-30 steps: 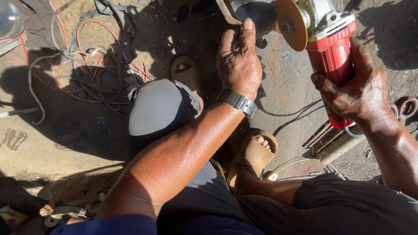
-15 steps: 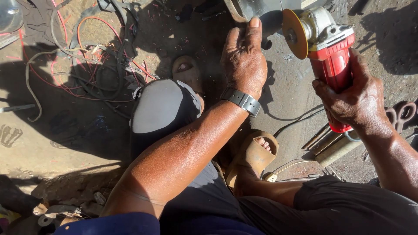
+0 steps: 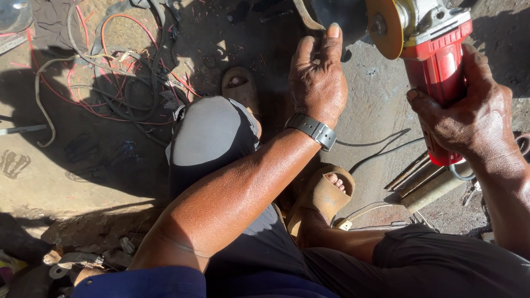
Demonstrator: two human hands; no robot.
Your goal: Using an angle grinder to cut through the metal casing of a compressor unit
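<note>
My right hand [image 3: 475,110] grips the red body of an angle grinder [image 3: 436,60], whose yellowish disc [image 3: 385,27] points left near the top edge. My left hand [image 3: 318,77], with a dark watch [image 3: 312,130] on the wrist, reaches forward with its fingers bent against a dark metal piece [image 3: 326,14] at the top edge, just left of the disc. Whether those fingers grip the piece is hidden. I squat over the concrete floor, a grey knee [image 3: 210,135] and sandalled feet below my arms.
A tangle of red, white and black cables [image 3: 105,66] lies on the floor at upper left. Metal rods and a pipe [image 3: 430,185] lie at right under the grinder. A thin black cord [image 3: 381,149] runs across the concrete. Small scrap bits sit at bottom left.
The grinder and both hands sit slightly lower and more to the right in view than before. My left hand stays at the dark metal piece, and my right keeps its hold.
</note>
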